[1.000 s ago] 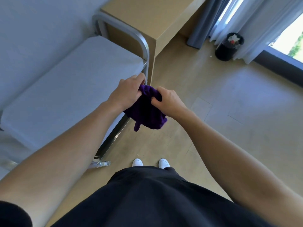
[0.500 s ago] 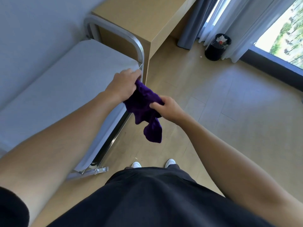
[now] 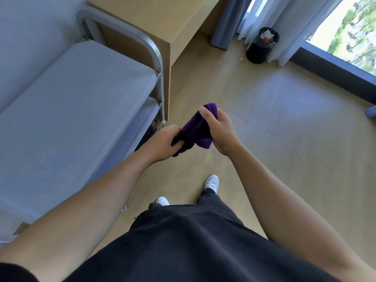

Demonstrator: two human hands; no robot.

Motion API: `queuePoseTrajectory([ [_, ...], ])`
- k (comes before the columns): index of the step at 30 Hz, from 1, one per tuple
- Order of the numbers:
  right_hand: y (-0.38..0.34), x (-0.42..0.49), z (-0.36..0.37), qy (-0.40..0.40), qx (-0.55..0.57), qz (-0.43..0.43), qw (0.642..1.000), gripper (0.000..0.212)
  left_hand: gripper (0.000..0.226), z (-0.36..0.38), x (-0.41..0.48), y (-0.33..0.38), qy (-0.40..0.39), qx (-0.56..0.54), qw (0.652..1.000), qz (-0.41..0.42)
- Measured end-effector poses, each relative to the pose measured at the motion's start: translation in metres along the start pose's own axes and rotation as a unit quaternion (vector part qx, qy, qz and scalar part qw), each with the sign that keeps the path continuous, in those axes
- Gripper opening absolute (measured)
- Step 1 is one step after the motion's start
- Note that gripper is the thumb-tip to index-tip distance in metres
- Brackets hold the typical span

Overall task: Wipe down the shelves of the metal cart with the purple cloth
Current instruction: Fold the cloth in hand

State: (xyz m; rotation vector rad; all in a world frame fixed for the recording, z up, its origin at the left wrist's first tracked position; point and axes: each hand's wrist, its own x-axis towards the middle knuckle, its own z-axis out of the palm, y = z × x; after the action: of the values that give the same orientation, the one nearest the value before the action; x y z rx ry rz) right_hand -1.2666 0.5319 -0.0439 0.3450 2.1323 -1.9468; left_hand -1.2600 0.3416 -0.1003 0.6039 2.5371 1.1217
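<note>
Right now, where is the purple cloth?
In the head view, the bunched purple cloth is held between both hands, left hand and right hand, over the wooden floor, just right of the metal cart.

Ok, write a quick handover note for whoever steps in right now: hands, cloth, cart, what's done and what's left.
Left hand: shut on the lower end of the cloth.
Right hand: shut on the cloth's upper end, thumb over the top.
The cloth is bunched between both hands, in the air over the floor, to the right of the cart and not touching it.
The cart stands to the left beside a wooden desk; its top shelf is bare, with a lower shelf partly visible beneath.
Done: cloth in hand.
Left: wipe the shelves; these pictures show no wiping.
</note>
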Motion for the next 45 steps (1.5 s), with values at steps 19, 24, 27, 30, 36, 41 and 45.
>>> queuePoseTrajectory([
  [19,-0.002,0.113,-0.174,-0.006,-0.326,-0.083,0.942,0.044,0.034,0.004,0.156,0.054,-0.064,0.103,0.987,-0.11],
  [24,-0.003,0.141,-0.202,-0.099,-0.397,-0.103,0.906,0.024,0.015,0.004,0.194,0.065,0.014,0.221,0.969,-0.11],
  [27,-0.003,0.157,-0.218,-0.134,-0.448,-0.088,0.879,0.04,0.017,0.0,0.209,0.072,0.023,0.25,0.96,-0.121],
  [30,-0.005,0.172,-0.225,-0.1,-0.503,-0.128,0.849,0.026,0.017,-0.002,0.224,0.079,0.029,0.222,0.965,-0.137],
  [36,-0.02,0.191,-0.195,-0.056,-0.454,-0.064,0.887,0.017,0.009,-0.004,0.263,0.088,0.094,0.165,0.964,-0.184],
  [41,-0.021,0.213,-0.161,-0.097,-0.378,-0.03,0.92,0.018,0.01,-0.009,0.304,0.091,0.092,0.041,0.971,-0.217],
  [45,-0.028,0.24,-0.152,-0.127,-0.304,-0.022,0.944,0.03,0.013,-0.027,0.337,0.08,0.105,-0.03,0.96,-0.26],
])
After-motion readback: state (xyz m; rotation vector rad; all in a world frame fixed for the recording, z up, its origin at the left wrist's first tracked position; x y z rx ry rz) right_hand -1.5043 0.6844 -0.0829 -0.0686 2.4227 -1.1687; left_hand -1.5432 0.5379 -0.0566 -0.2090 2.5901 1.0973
